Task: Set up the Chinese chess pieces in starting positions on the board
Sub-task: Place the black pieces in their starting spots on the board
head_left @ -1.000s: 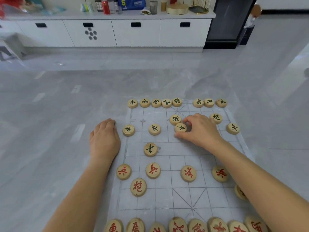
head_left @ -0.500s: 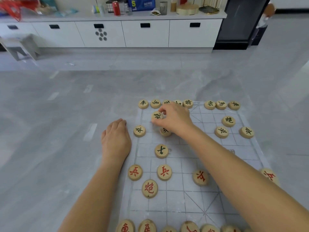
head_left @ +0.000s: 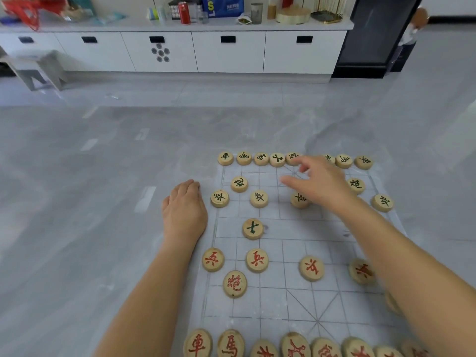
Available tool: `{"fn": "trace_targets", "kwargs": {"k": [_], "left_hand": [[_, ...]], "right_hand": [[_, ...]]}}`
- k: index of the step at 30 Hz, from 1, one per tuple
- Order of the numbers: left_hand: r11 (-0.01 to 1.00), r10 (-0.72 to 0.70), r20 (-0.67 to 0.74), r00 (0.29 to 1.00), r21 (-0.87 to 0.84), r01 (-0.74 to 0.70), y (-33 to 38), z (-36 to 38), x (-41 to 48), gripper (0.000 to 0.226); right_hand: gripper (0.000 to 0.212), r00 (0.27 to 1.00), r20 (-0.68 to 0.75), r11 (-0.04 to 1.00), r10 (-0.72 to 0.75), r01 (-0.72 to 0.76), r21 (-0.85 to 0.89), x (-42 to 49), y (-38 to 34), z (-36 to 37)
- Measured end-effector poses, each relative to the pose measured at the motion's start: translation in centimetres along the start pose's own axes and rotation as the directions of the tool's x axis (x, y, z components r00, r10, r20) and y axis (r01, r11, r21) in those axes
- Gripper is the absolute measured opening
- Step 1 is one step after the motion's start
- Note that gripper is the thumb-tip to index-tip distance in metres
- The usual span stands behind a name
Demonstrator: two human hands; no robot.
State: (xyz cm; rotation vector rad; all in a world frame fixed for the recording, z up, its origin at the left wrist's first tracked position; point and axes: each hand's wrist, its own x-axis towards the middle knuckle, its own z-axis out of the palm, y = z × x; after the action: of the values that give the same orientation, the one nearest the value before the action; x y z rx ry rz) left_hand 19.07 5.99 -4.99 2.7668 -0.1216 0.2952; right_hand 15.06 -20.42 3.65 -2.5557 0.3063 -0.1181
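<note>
We see a white cabinet run (head_left: 226,51) with black handle recesses along the far wall. Its countertop carries a red can (head_left: 184,12), a blue bag (head_left: 222,5) and a round wooden box (head_left: 293,14). Grey floor tiles (head_left: 103,155) cover the foreground.

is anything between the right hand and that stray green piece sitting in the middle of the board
Nothing visible blocks it. The right hand hovers open over the far rows, and the stray green piece lies alone on the board's middle band, nearer and to the left. The green soldiers stand beside that path, not across it.
</note>
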Motion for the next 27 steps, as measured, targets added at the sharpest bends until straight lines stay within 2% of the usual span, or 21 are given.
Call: {"fn": "trace_targets", "kwargs": {"k": [4,7,14,16,18,23,27], "left_hand": [[1.0,0.001,0.006,1.0,-0.004,-0.001,0.1,-0.2,0.0,0.04],[1.0,0.009,0.036,0.999,0.003,-0.009,0.3,-0.7,-0.1,0.042],[0.999,0.032,0.272,0.962,0.006,-0.035,-0.7,-1.8,1.0,0.048],[0.998,0.045,0.339,0.94,0.019,-0.055,-0.9,-2.2,1.0,0.05],[0.997,0.053,0.34,0.939,0.03,-0.067,-0.7,-2.3,0.4,0.05],[0.994,0.095,0.213,0.972,0.024,-0.102,-0.8,-1.7,-1.7,0.049],[0.995,0.101,0.153,0.983,0.012,-0.104,-0.9,-1.3,-1.7,0.047]], "right_hand": [[0.046,0.991,-0.084,0.994,0.106,-0.103,0.042,-2.7,5.0,-4.0],[0.042,0.982,-0.094,0.986,0.163,-0.161,0.03,-5.5,7.5,-5.5],[0.042,0.979,-0.033,0.98,0.199,-0.2,-0.011,-10.3,9.3,-5.5],[0.04,0.985,-0.007,0.985,0.174,-0.174,-0.016,-10.9,8.5,-5.0],[0.037,0.99,0.009,0.99,0.14,-0.14,-0.008,-11.2,7.2,-4.3],[0.033,0.99,0.138,1.0,0.008,-0.009,0.01,-11.0,2.6,-0.6],[0.041,0.974,0.185,0.987,-0.13,0.145,-0.072,-9.4,-1.9,3.6]]}}
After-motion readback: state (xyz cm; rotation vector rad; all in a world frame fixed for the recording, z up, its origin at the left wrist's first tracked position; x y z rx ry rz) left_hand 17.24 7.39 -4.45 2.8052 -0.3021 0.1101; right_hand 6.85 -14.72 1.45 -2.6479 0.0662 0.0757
